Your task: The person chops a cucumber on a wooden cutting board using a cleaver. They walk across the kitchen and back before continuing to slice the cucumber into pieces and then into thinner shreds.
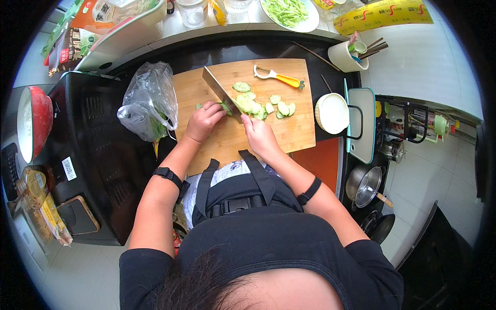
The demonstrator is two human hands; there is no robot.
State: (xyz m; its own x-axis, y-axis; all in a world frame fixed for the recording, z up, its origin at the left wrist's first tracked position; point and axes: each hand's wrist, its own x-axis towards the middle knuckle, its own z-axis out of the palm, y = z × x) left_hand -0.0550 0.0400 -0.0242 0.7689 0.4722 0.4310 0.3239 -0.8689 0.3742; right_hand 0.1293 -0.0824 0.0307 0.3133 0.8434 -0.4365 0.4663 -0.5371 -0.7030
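Note:
My right hand (259, 133) is closed around the handle of a kitchen cleaver (220, 90), its wide blade slanting up and left over the wooden cutting board (193, 143). Close to the blade's left side, my left hand (204, 119) presses a piece of green vegetable, likely cucumber (226, 109), against the board; my fingers hide most of it. Pale green oval slices (248, 104) lie in an overlapping pile just right of the blade. Several more slices (285, 108) are scattered farther right. A peeler with a yellow handle (287, 80) rests near the board's far right corner.
A transparent plastic bag with greens (149, 100) touches the board's left side. To the right stand a white ramekin (332, 113) and an upright board in a rack (361, 124). Beyond are a utensil holder (345, 57) and a plate of cut green strips (310, 23).

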